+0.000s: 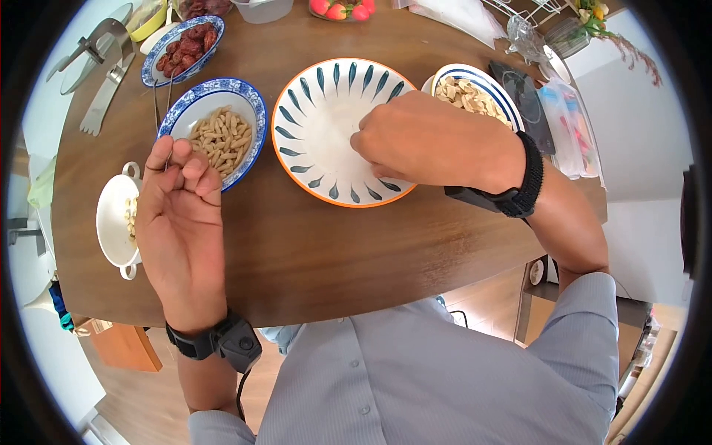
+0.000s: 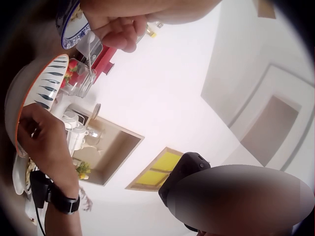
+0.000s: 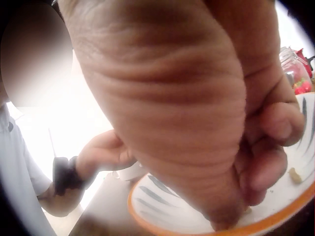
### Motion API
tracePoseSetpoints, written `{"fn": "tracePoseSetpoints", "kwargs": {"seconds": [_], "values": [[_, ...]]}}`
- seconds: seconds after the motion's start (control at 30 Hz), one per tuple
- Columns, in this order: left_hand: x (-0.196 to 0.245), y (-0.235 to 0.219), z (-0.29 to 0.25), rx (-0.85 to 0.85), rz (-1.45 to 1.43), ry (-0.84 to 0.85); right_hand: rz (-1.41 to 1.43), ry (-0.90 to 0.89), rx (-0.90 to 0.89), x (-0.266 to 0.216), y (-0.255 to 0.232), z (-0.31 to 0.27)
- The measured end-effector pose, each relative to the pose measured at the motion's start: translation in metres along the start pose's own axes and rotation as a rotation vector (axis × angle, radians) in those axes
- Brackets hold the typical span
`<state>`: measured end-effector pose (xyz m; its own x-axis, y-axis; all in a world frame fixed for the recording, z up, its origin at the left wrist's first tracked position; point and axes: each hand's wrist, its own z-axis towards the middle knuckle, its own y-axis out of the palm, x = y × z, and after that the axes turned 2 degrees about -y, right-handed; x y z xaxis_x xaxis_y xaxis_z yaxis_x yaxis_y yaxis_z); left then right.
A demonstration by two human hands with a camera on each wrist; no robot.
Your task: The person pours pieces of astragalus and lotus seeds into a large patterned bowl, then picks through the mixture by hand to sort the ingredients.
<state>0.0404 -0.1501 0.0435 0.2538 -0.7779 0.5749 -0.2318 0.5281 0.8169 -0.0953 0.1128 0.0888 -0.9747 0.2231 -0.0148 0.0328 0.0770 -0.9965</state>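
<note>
My right hand (image 1: pixel 437 141) is over a large white plate (image 1: pixel 326 178) with an orange rim and dark leaf strokes. Its fingers curl downward, and in the right wrist view a small beige dried slice (image 3: pixel 247 209) shows between thumb and fingertips. Another pale piece (image 3: pixel 295 175) lies in the plate beside the fingers. Palm up, my left hand (image 1: pixel 185 230) hovers near the table's front left with loosely bent fingers and nothing in it. Just beyond it is a blue-rimmed bowl (image 1: pixel 256 111) of pale, finger-shaped pieces (image 1: pixel 222 137); a white two-handled bowl (image 1: pixel 111 222) is partly behind it.
Dried slices (image 1: pixel 467 96) fill a blue-striped bowl (image 1: pixel 504 104) on the right. Red dates (image 1: pixel 189 48) sit in a blue-patterned bowl (image 1: pixel 152 63) at back left, with thin metal utensil arms (image 1: pixel 156 107) below. A jar of red fruit (image 1: pixel 341 10) stands at the back.
</note>
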Motion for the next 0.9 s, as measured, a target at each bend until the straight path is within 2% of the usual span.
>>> {"fn": "tracePoseSetpoints", "kwargs": {"seconds": [0.1,0.17,0.2,0.27,0.3,0.37,0.4,0.47,0.5,0.57,0.6,0.67,0.7,0.77,0.8,0.87,0.9], "values": [[0.004,-0.003,-0.002,0.031,-0.007,0.005,0.039,-0.007,-0.061,0.004,0.003,0.002],[0.005,-0.001,-0.005,0.045,-0.026,0.014,0.017,0.079,-0.209,0.005,-0.001,0.011],[0.007,-0.001,-0.006,0.052,-0.04,0.017,0.016,0.065,-0.204,0.008,-0.005,0.019],[0.011,-0.006,-0.007,0.025,-0.036,0.051,0.233,-0.025,0.075,0.014,-0.014,0.033],[0.012,-0.006,-0.006,-0.01,-0.043,0.074,0.235,-0.016,0.083,0.012,-0.021,0.046],[0.015,-0.005,-0.005,-0.024,-0.038,0.086,0.366,-0.039,0.289,0.006,-0.032,0.075],[0.017,-0.004,-0.006,-0.024,-0.038,0.107,0.363,-0.039,0.29,0.009,-0.031,0.074],[0.022,-0.002,-0.008,-0.017,-0.04,0.11,0.191,-0.112,0.406,0.015,-0.025,0.075],[0.024,-0.004,-0.011,-0.008,-0.041,0.109,0.196,-0.133,0.396,0.019,-0.028,0.068],[0.024,-0.009,-0.012,0.026,-0.057,0.108,-0.066,0.158,-0.095,0.03,-0.037,0.04],[0.022,-0.009,-0.01,0.037,-0.07,0.095,-0.068,0.168,-0.1,0.031,-0.033,0.03],[0.018,-0.008,-0.006,0.017,-0.082,0.065,-0.156,0.041,-0.071,0.029,-0.019,0.013],[0.016,-0.008,-0.006,0.01,-0.086,0.049,-0.154,0.048,-0.077,0.025,-0.02,0.011],[0.015,-0.008,-0.005,-0.003,-0.076,0.045,-0.142,0.148,-0.251,0.018,-0.023,0.013],[0.015,-0.007,-0.004,-0.019,-0.066,0.049,-0.141,0.154,-0.252,0.02,-0.017,0.011],[0.016,-0.008,-0.003,-0.026,-0.061,0.041,-0.156,0.078,-0.047,0.026,0.001,0.003],[0.016,-0.008,-0.003,-0.027,-0.053,0.04,-0.157,0.084,-0.049,0.026,0.003,0.001]]}}
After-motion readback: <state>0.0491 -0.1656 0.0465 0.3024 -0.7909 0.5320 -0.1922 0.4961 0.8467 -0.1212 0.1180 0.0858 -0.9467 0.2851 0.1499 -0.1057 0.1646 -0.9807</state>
